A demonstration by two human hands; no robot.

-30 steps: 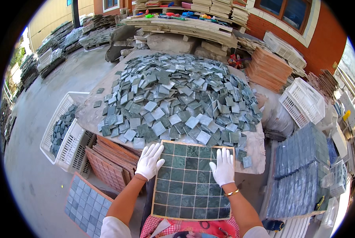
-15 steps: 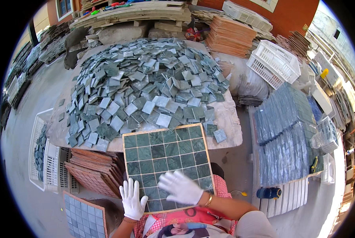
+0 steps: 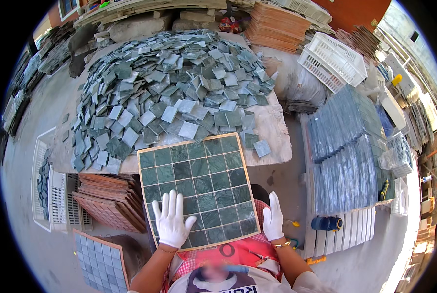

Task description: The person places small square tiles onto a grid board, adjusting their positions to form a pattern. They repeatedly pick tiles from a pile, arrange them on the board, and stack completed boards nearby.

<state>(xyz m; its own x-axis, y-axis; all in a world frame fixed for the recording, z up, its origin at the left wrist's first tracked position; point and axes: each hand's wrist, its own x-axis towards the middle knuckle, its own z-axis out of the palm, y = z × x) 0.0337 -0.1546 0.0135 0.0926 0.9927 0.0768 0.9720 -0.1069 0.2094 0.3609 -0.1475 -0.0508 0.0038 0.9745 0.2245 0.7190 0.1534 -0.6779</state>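
Note:
A framed board of square green stone tiles [image 3: 208, 183] rests across my lap, its far edge against the near edge of a table heaped with loose tiles. My left hand [image 3: 172, 223], in a white glove, lies flat on the board's lower left tiles with its fingers spread. Beside the board's right edge is my right hand [image 3: 273, 219], also gloved, its fingers stretched out and nothing in it. Whether it touches the frame I cannot tell. Past the board's far side spreads a big pile of loose green-grey stone tiles [image 3: 164, 93].
At the left stand a white plastic crate [image 3: 57, 200], a stack of reddish boards [image 3: 108, 198] and a second tiled panel [image 3: 98, 259]. To the right, wrapped tile stacks [image 3: 348, 176] sit on a pallet, with a dark blue bottle [image 3: 326, 223] near them.
My right hand has moved off the tiles to the board's right side. My left hand has shifted onto the lower left tiles. The whole view has tilted slightly.

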